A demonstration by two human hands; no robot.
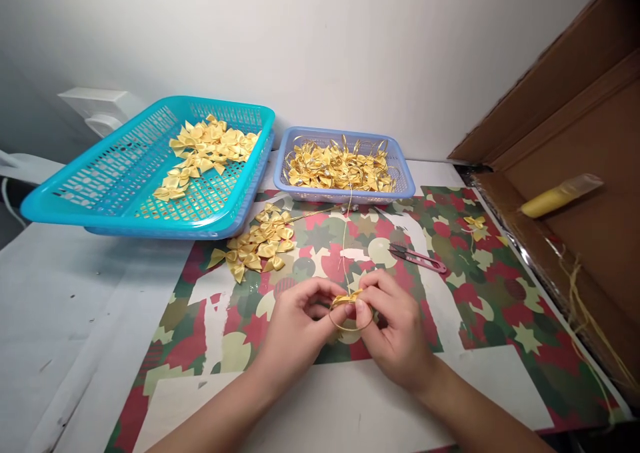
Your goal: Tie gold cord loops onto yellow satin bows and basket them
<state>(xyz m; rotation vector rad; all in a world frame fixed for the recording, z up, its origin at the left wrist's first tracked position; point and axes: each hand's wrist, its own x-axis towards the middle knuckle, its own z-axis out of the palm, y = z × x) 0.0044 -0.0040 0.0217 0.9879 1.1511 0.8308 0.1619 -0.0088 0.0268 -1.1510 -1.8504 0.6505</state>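
Both hands meet over the front middle of the patterned sheet. My left hand (pixel 305 316) pinches a yellow ribbon bow (pixel 345 299) and the thin gold ring (pixel 349 329) below it. From the other side my right hand (pixel 393 326) is closed on the same bow and ring, thumb and forefinger together. A pale thread (pixel 346 239) runs from the bow away toward the small basket. The fingers partly cover the bow, so how it is joined to the ring is hidden. Loose yellow bows (pixel 265 239) lie in a pile beyond my left hand.
A turquoise basket (pixel 125 219) with yellow bows stands at left, stacked on a blue one. Behind, a small blue basket (pixel 345 195) holds bows on gold rings. Pink thread snips (pixel 417 258) lie right of centre. A cardboard box (pixel 575 126) borders the right side.
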